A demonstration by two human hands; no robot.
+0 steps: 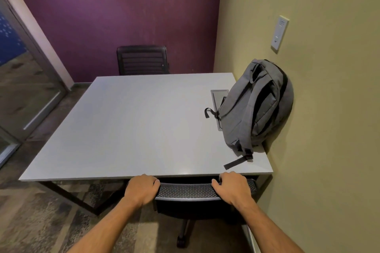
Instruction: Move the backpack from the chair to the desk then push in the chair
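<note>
The grey backpack (255,107) stands on the desk (131,125) at its right side, leaning against the yellow wall, straps trailing toward the front edge. Below the desk's front edge is the black mesh chair (185,191); its backrest top touches the edge and its seat is hidden under the desk. My left hand (141,189) grips the left end of the backrest top. My right hand (232,187) grips the right end. A caster and the chair's post show below.
A second black chair (141,59) stands behind the desk against the purple wall. A cable hatch (218,100) lies in the desktop beside the backpack. A wall plate (279,33) sits on the yellow wall. A glass door (22,80) is at left.
</note>
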